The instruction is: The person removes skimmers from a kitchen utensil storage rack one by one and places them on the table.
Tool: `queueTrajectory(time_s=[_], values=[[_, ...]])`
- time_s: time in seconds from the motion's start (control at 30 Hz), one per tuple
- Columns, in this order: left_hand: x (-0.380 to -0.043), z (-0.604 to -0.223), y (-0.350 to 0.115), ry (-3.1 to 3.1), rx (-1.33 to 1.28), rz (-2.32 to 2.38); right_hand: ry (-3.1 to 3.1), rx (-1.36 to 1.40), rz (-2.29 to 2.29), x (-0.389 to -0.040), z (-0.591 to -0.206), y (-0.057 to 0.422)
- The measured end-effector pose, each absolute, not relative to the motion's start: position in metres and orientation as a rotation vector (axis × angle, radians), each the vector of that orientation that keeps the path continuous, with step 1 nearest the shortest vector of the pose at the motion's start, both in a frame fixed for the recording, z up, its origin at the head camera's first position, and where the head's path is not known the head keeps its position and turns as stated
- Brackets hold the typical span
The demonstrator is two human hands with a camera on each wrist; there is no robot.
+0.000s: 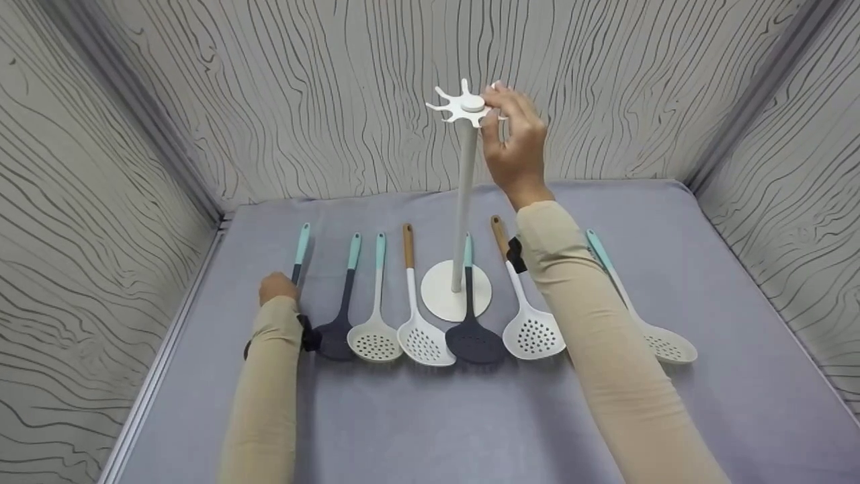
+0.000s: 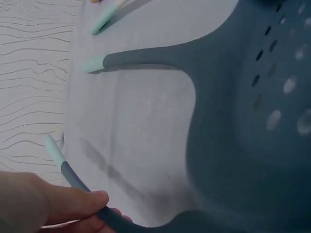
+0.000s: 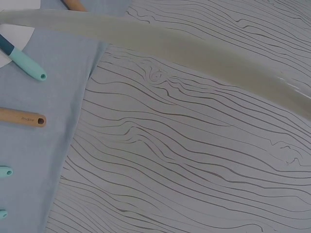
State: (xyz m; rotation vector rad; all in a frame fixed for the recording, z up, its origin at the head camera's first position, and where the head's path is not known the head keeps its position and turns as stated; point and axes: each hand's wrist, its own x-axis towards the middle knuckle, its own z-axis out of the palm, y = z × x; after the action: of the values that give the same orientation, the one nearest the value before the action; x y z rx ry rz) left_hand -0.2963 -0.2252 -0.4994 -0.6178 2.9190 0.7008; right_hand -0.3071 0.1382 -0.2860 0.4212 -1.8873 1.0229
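Note:
My left hand point(image 1: 278, 288) grips the shaft of a dark kitchen utensil with a teal handle end point(image 1: 303, 243), at the far left of the row. The left wrist view shows thumb and fingers pinching its dark shaft point(image 2: 73, 175); most of its head is out of frame. High at centre, my right hand point(image 1: 519, 138) pinches the edge of the white hooked top point(image 1: 457, 104) of a utensil stand, thumb low and fingers above. A pale pole point(image 1: 463, 202) runs down to a round white base point(image 1: 440, 289). The right wrist view has the pole point(image 3: 194, 51) but no hand.
Beside the held utensil lie a dark skimmer point(image 1: 334, 339), a cream skimmer point(image 1: 374, 341), and a white slotted spoon point(image 1: 425, 344). Another dark utensil point(image 1: 475, 343) overlaps the base. Right of it are a white skimmer point(image 1: 534, 334) and a cream one point(image 1: 672, 346). Patterned walls point(image 1: 322, 101) enclose the table.

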Motion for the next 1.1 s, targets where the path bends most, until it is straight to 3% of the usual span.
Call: queueTrajectory(time_s=[1.1], values=[[-0.296, -0.502, -0.216, 2.757, -0.635, 0.68, -1.858, 0.417, 1.035, -0.307, -0.286, 0.136]])
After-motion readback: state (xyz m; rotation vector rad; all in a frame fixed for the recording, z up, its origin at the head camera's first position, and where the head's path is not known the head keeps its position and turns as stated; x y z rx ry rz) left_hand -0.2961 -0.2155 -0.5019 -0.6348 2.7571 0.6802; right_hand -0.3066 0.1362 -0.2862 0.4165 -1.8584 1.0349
